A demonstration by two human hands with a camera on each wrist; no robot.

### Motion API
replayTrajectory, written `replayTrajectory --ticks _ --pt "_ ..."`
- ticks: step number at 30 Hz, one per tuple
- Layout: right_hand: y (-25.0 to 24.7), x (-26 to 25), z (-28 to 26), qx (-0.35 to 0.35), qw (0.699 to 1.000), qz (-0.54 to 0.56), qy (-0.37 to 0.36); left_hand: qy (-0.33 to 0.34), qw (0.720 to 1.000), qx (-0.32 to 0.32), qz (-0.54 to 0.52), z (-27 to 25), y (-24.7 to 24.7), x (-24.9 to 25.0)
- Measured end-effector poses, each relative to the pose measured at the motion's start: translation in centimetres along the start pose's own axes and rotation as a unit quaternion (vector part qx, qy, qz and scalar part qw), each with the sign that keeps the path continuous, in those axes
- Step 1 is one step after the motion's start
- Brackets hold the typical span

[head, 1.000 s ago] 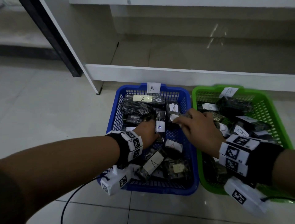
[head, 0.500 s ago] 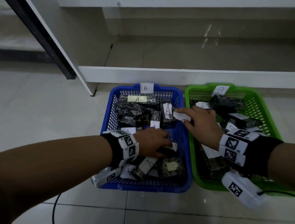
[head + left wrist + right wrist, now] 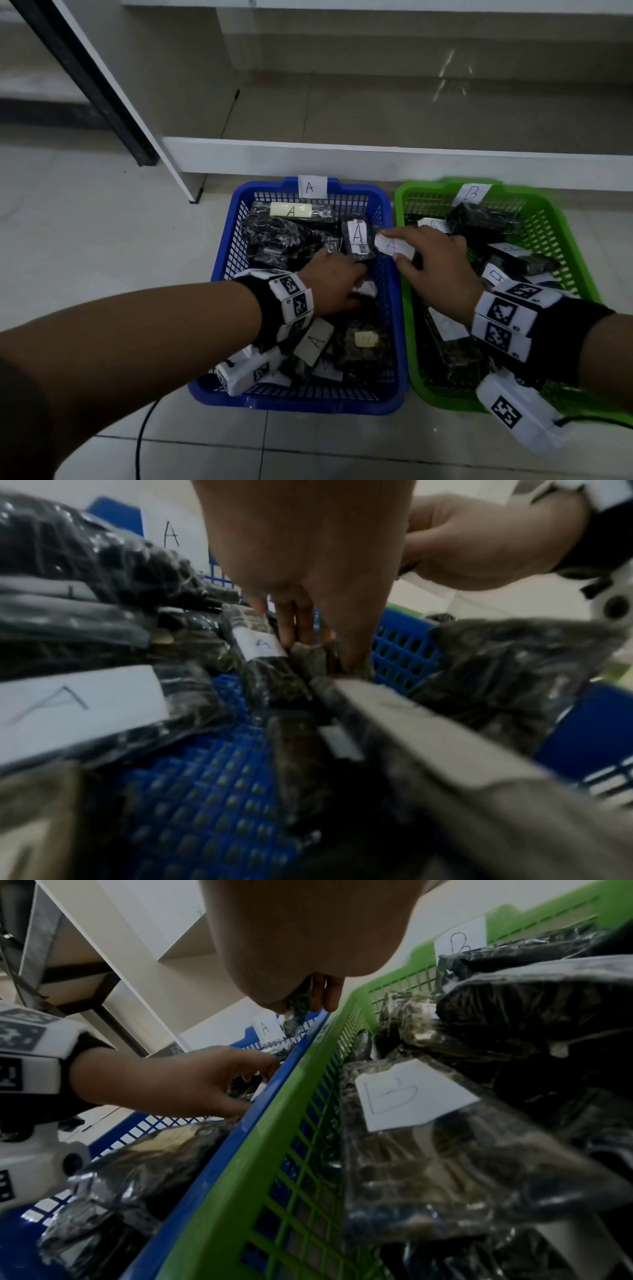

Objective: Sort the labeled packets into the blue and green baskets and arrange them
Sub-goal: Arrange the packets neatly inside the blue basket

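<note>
A blue basket (image 3: 226, 383) tagged A and a green basket (image 3: 561, 236) tagged B stand side by side on the floor, both holding several dark plastic packets with white labels. My right hand (image 3: 435, 263) pinches a packet labelled A (image 3: 394, 246) above the rims where the two baskets meet; its dark body (image 3: 299, 1007) shows between finger and thumb. My left hand (image 3: 337, 286) is down inside the blue basket, fingers curled round a dark packet (image 3: 311, 657) near the right wall. In the left wrist view more A packets (image 3: 78, 704) lie to its left.
A white low shelf (image 3: 376, 154) runs just behind the baskets, with a white upright panel and a dark post (image 3: 85, 78) at the back left. Pale floor tiles (image 3: 85, 219) surround the baskets. A black cable (image 3: 142, 442) trails on the floor under my left forearm.
My right hand has drawn its A packet right and toward me, from over the blue basket's middle to its right rim. My left hand shifted slightly among the blue basket's packets.
</note>
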State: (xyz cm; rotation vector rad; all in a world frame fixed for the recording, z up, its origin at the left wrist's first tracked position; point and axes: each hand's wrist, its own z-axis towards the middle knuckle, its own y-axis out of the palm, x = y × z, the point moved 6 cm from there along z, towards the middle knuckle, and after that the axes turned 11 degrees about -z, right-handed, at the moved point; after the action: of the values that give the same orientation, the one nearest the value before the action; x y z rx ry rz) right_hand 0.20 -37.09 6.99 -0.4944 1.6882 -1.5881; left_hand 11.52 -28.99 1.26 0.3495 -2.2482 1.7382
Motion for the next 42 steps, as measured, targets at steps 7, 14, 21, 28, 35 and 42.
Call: replayTrajectory --ticks 7,14,21,28,35,42 --pt "-0.2 0.0 -0.4 -0.012 0.999 0.045 0.001 0.004 0.999 0.04 0.011 0.1 -0.2 -0.3" --pt "0.3 -2.2 -1.0 -0.148 0.983 0.11 -0.023 -0.003 0.993 0.069 -0.1 -2.1 -1.7 -1.9" --pt "2.9 -6.1 -1.8 -0.272 0.924 -0.17 -0.208 -0.07 0.994 0.029 -0.082 -5.2 -1.7 -4.9" --pt "4.9 -6.4 -2.1 -0.338 0.875 -0.271 -0.215 -0.074 0.995 -0.058 0.031 -4.1 -0.3 -4.3" --pt "4.5 -6.7 -2.7 -0.32 0.869 -0.309 -0.217 -0.044 0.986 -0.073 0.14 -3.6 -0.2 -4.4" --pt "5.2 -6.0 -2.4 -0.325 0.867 -0.294 -0.239 -0.003 0.985 -0.087 0.148 -2.6 -0.8 -4.1"
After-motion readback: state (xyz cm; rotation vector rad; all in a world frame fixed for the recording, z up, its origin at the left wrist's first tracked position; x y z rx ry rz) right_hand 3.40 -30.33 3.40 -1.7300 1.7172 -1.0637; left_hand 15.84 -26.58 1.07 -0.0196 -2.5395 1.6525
